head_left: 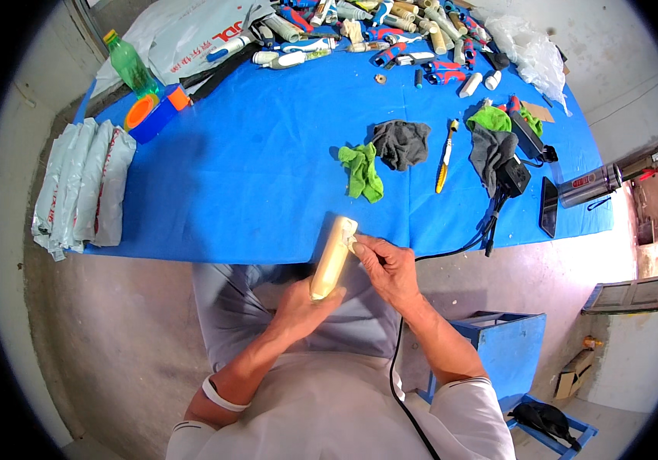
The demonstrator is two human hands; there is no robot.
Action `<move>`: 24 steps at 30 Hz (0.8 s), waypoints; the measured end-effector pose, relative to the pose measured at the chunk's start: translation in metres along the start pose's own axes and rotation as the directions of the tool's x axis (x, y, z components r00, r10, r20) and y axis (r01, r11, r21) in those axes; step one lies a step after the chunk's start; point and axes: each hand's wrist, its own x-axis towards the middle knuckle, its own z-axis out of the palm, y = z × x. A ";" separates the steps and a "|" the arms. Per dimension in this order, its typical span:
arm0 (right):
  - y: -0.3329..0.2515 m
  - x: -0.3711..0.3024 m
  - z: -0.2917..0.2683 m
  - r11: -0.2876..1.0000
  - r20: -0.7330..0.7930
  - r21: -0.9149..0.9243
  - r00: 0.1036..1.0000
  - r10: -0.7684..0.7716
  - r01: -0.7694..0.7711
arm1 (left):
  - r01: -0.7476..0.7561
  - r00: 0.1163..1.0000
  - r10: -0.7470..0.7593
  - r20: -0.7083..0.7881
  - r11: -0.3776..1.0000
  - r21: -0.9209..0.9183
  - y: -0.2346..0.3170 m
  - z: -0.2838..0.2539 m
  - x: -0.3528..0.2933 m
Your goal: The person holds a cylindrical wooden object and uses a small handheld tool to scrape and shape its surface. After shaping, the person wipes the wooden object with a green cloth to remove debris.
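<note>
My left hand point(304, 309) is wrapped round the lower end of a long, cream-coloured, rounded device body point(332, 261), which tilts up to the right just off the table's near edge. At its upper end, the bent thumb and forefinger of my right hand point(387, 267) are pinched together against the side. Whatever small thing may be between those fingertips is hidden. Beyond my hands, a green cloth point(362, 173) and a dark grey cloth point(401, 144) lie crumpled on the blue-covered table point(268, 169). A yellow-and-white toothbrush point(446, 156) lies to their right.
Several cream and blue-red devices point(375, 31) are heaped at the back. White plastic packets point(87, 184), a tape dispenser point(156, 111) and a green bottle point(129, 65) stand left. Right are a black adapter point(511, 176), phone point(548, 207), steel flask point(590, 185) and blue stool point(504, 349).
</note>
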 end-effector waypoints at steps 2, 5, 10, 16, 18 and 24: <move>0.002 -0.001 0.002 0.999 -0.012 0.034 0.999 0.032 -0.031 | 0.005 1.000 -0.005 -0.004 1.000 0.007 0.000 0.000 0.000; 0.009 -0.002 0.010 0.991 -0.073 0.088 0.991 0.109 -0.103 | -0.013 1.000 0.013 -0.022 1.000 0.013 -0.001 -0.002 0.003; 0.005 0.002 0.012 0.994 -0.105 0.080 0.991 0.089 -0.081 | 0.026 0.999 -0.025 -0.021 0.998 0.057 0.007 -0.009 -0.001; -0.001 0.000 0.007 0.994 -0.066 -0.086 0.996 0.058 -0.063 | 0.071 0.997 -0.072 0.004 0.995 0.076 0.016 -0.009 -0.003; 0.003 0.000 0.008 0.996 -0.089 -0.091 0.996 -0.020 0.012 | 0.055 0.998 -0.056 0.007 0.997 0.059 0.014 -0.010 -0.003; 0.008 0.000 0.006 0.999 -0.064 -0.017 0.997 -0.038 0.037 | 0.038 0.999 -0.039 0.025 0.999 0.015 0.006 -0.008 -0.001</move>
